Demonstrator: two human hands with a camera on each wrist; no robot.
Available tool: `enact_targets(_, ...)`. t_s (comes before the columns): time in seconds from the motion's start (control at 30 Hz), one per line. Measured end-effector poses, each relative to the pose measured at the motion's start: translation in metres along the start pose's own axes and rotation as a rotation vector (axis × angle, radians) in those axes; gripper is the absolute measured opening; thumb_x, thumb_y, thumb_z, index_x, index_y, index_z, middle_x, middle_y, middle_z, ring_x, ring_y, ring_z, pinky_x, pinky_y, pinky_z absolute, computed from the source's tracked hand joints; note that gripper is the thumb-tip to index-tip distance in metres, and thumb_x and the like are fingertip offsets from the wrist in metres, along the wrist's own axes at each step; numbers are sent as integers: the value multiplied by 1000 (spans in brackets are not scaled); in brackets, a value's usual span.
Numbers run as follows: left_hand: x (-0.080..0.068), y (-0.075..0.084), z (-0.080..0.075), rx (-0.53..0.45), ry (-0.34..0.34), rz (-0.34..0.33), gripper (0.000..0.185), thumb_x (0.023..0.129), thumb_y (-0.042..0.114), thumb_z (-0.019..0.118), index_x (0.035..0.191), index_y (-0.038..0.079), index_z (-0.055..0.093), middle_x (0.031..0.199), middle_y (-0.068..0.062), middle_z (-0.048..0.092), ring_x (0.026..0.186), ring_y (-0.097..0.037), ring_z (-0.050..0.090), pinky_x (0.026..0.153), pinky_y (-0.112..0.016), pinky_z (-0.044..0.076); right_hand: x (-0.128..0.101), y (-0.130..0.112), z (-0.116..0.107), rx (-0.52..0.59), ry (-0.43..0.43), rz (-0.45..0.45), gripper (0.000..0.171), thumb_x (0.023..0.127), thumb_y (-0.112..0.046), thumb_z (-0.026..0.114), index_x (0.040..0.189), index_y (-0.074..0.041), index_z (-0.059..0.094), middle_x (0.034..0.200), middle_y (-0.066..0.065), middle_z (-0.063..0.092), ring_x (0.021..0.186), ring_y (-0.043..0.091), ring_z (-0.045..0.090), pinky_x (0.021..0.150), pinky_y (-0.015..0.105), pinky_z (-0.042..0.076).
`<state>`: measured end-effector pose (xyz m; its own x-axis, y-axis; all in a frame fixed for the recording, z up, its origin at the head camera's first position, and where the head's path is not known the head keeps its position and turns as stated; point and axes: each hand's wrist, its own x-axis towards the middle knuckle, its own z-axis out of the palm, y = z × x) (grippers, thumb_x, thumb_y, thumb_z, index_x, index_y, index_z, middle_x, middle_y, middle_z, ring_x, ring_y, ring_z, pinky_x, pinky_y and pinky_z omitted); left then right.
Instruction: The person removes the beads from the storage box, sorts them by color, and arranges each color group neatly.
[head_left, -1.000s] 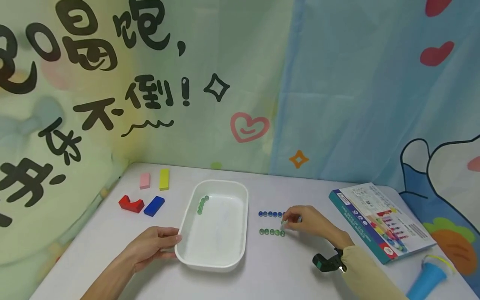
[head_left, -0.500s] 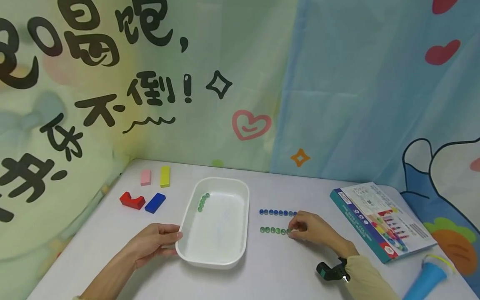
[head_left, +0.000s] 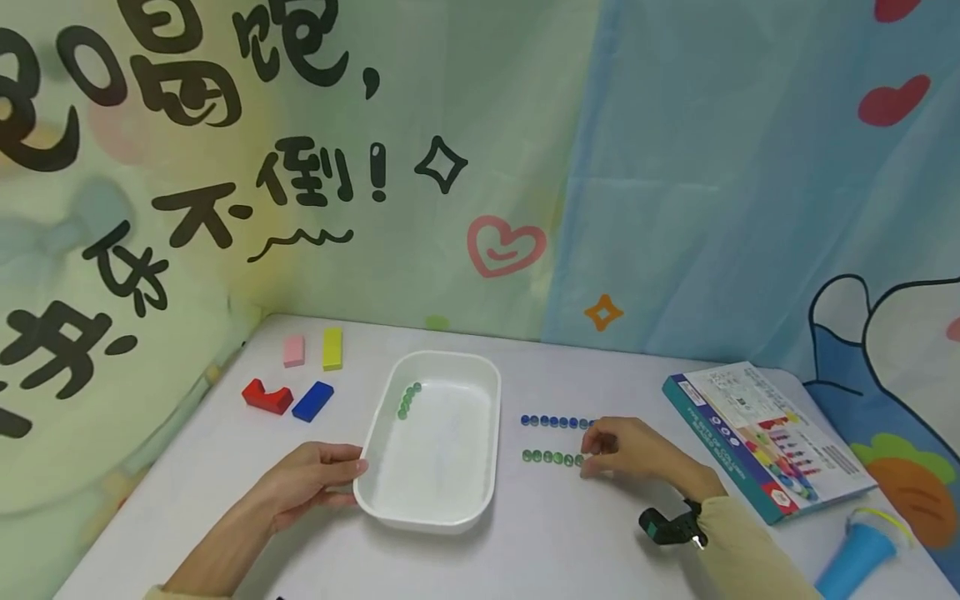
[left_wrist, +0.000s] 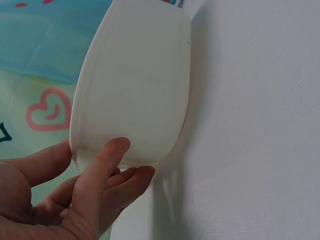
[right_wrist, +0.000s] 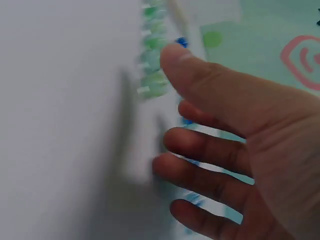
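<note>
A white tray (head_left: 496, 417) lies mid-table with a short line of green beads (head_left: 408, 400) inside along its left wall. My left hand (head_left: 318, 479) grips the tray's near left corner, thumb on the rim (left_wrist: 135, 90) and fingers (left_wrist: 132, 180) under the wall. To the tray's right lie a row of blue beads (head_left: 558, 422) and, nearer me, a row of green beads (head_left: 551, 457). My right hand (head_left: 594, 457) rests at the right end of the green row. Its fingers (right_wrist: 200, 145) are relaxed and spread, holding nothing, the thumb tip beside the last green bead (right_wrist: 152, 90).
Pink (head_left: 294, 351), yellow (head_left: 332, 348), red (head_left: 266, 396) and blue (head_left: 312, 401) blocks lie at the far left. A printed box (head_left: 757, 437) lies at the right with a blue cup (head_left: 855, 558) near the front right corner. Curtains back the table.
My right hand carried a green bead down to the right end of the green row, set it there and let go. My left hand has stayed on the tray.
</note>
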<state>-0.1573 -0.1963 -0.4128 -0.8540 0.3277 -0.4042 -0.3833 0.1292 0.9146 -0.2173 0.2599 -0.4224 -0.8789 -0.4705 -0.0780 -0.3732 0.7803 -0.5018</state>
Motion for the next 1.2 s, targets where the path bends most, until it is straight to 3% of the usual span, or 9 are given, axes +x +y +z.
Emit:
enact_targets(0.2, -1, -1, -4, -6, 0, 9, 64, 92, 19, 67, 137, -17, 39, 125, -24, 62, 98, -21, 70, 85, -36, 59, 36, -44, -25, -42, 24, -83, 24, 83, -33, 75, 93, -12, 68, 80, -8, 61, 75, 6, 51, 63, 19, 48)
enact_targets(0.37, 0, -1, -4, -1, -12, 18, 64, 92, 19, 67, 138, -17, 39, 128, -26, 60, 99, -21, 69, 85, -35, 59, 80, -95, -30, -26, -6, -199, 20, 87, -33, 73, 96, -16, 69, 85, -7, 66, 79, 7, 56, 70, 22, 52)
enact_targets(0.5, 2, 0, -3, 3, -22, 31, 64, 92, 20, 67, 137, -17, 40, 128, -26, 60, 100, -21, 69, 86, -36, 59, 117, -127, -15, -9, -39, -246, 18, 88, -30, 71, 98, -15, 70, 86, -4, 66, 80, 8, 57, 73, 22, 51)
enact_targets(0.7, 2, 1, -2, -18, -37, 43, 64, 92, 18, 67, 136, -19, 39, 125, -25, 61, 99, -21, 69, 86, -36, 59, 157, -159, 25, -5, -109, -265, 15, 89, -24, 71, 100, -14, 70, 83, -2, 64, 75, 8, 54, 68, 18, 46)
enact_targets(0.83, 2, 1, -2, -23, -43, 47, 65, 92, 19, 67, 136, -19, 39, 124, -25, 62, 99, -21, 69, 86, -36, 59, 172, -174, 48, -102, -198, -241, 21, 87, -23, 72, 106, -13, 69, 84, -3, 63, 76, 7, 53, 67, 18, 44)
enact_targets(0.93, 3, 0, -1, -29, -47, 50, 65, 92, 20, 67, 136, -19, 40, 124, -24, 62, 98, -21, 69, 86, -36, 59, 177, -180, 59, -174, -237, -175, 24, 86, -24, 74, 108, -17, 68, 85, -5, 60, 77, 7, 51, 68, 19, 43)
enact_targets(1.03, 3, -1, -1, -36, -52, 54, 65, 92, 19, 67, 136, -19, 39, 124, -24, 62, 98, -21, 69, 86, -36, 59, 178, -182, 66, -197, -240, -128, 25, 83, -23, 77, 106, -19, 68, 87, -5, 61, 80, 8, 52, 71, 20, 44)
enact_targets(1.2, 2, -1, -2, -41, -51, 60, 64, 92, 18, 66, 135, -20, 40, 123, -24, 62, 98, -21, 69, 86, -36, 59, 177, -181, 71, -198, -239, -121, 18, 83, -21, 77, 99, -19, 69, 88, -5, 62, 82, 9, 53, 72, 21, 45)
